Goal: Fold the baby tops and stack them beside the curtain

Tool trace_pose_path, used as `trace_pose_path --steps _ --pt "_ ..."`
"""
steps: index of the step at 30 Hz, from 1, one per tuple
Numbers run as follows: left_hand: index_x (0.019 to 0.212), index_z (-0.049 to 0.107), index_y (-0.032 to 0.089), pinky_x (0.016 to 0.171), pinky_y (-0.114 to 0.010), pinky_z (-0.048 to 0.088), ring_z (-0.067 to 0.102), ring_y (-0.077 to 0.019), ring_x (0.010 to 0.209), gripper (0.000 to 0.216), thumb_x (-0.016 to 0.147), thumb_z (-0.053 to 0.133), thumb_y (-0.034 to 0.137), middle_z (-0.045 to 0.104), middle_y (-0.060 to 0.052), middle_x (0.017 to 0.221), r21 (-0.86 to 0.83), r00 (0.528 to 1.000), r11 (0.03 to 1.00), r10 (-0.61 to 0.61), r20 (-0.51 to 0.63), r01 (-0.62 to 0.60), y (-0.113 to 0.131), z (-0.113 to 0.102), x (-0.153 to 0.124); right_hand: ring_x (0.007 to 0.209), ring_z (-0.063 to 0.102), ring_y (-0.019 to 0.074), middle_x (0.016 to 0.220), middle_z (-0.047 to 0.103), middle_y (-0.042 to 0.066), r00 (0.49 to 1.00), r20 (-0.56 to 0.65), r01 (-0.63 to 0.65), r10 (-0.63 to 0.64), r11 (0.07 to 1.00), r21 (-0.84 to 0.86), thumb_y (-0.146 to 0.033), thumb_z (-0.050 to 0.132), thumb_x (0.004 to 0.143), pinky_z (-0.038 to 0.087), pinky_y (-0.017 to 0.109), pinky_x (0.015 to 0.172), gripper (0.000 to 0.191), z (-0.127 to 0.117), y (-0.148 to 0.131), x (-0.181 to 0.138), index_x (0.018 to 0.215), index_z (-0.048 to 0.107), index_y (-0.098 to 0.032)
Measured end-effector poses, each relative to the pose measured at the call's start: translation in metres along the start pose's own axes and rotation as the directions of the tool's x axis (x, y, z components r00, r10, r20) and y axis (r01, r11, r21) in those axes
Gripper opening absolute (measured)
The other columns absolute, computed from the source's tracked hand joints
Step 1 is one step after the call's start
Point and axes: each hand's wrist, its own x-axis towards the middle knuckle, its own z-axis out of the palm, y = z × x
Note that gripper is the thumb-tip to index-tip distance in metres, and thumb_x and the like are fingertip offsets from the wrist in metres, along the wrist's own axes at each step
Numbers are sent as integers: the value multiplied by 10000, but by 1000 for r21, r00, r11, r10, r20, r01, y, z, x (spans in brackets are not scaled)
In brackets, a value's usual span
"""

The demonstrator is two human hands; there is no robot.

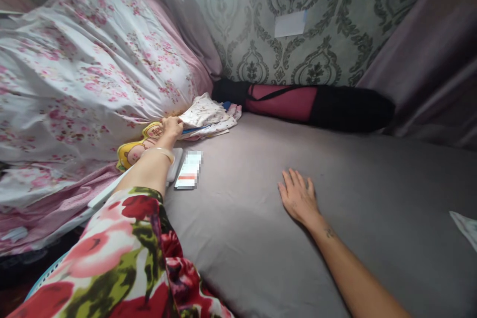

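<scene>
My left hand (172, 126) reaches forward to a small pile of folded light clothes (208, 115) at the back of the grey bed sheet (335, 194). Its fingers are closed on the near edge of the pile. A bracelet sits on that wrist, and a floral sleeve covers the upper arm. My right hand (298, 196) lies flat on the grey sheet, palm down, fingers stretched out and holding nothing. A phone (189, 170) lies on the sheet just right of my left forearm.
A big heap of pink floral bedding (85, 74) fills the left side. A yellow cartoon item (134, 149) lies under my left wrist. A dark red and black roll (309, 104) lies along the patterned wall. A curtain (428, 59) hangs at the right.
</scene>
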Motion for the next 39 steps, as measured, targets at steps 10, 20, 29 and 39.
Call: trace_pose_path --steps 10,20,29,39 --pt "1112 574 142 908 -387 441 590 -232 952 255 921 429 230 637 -102 1001 -418 964 879 143 -226 -228 90 -14 18 1431 284 287 1545 352 139 1000 -3 -4 4 999 35 -386 251 997 125 537 1161 557 -5 -1 -2 1469 400 -130" --pt "936 561 186 532 -209 361 423 -99 530 142 903 500 310 436 45 617 -786 867 452 454 -204 -422 194 -46 -48 1422 312 288 1514 407 138 1000 -28 -1 6 981 194 -389 292 998 125 536 1167 525 -7 4 -4 1428 457 -138" --pt "814 619 147 544 -203 375 468 -93 598 202 856 584 342 516 20 665 -795 584 231 791 -182 -561 248 -78 -141 1368 404 261 1474 437 171 943 -302 94 143 755 650 -610 413 911 337 399 1119 745 -59 -8 -7 1461 349 -112" --pt "950 630 134 592 -217 397 513 -110 680 262 845 624 374 564 -10 766 -927 312 133 950 19 -350 258 -115 -186 686 600 167 796 665 31 788 -474 248 394 502 829 -475 540 886 481 285 640 362 -126 27 -16 1077 644 -185"
